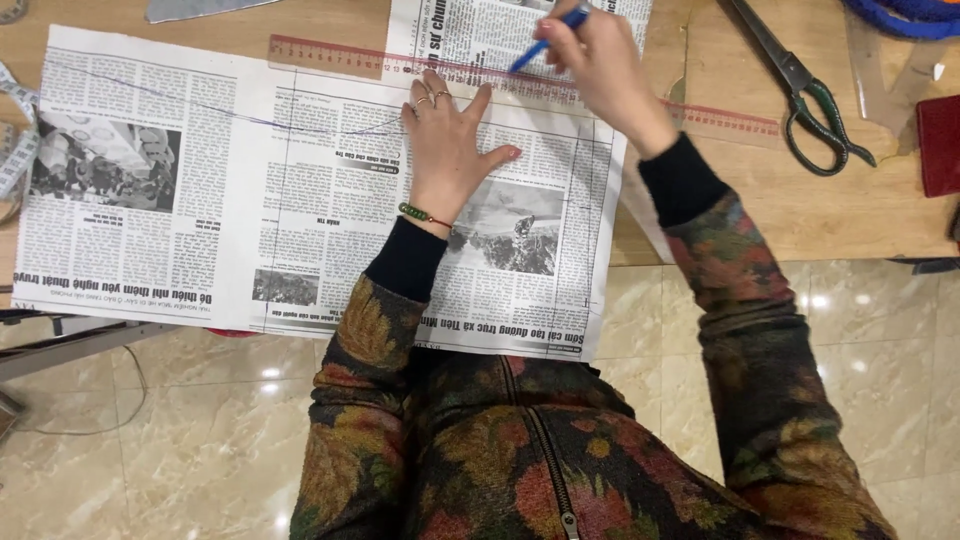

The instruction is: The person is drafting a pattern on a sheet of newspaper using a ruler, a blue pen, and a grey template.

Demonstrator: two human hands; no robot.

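Newsprint covered the wooden desk [800, 220]; the newspaper [300, 190] lay left of centre. The left hand [447, 140], fingers spread flat, pinned the ruler [330, 52] at top centre. The right hand [590, 55] gripped a blue pen [548, 40] against its edge. Firm downward pressure would have kept the line straight.

Pale wooden tabletop [800, 215] across the upper half — grain running left to right, front edge in a straight line. Below it, glossy beige marble-look floor tiles [870, 400], thin joints between them, small bright spots of overhead light mirrored in the polish. At lower left, a grey metal bar of the table frame [70, 345] slanting under the top — a thin cord [120, 415] curling over the tiles nearby. Even, warm indoor light, soft shadows.
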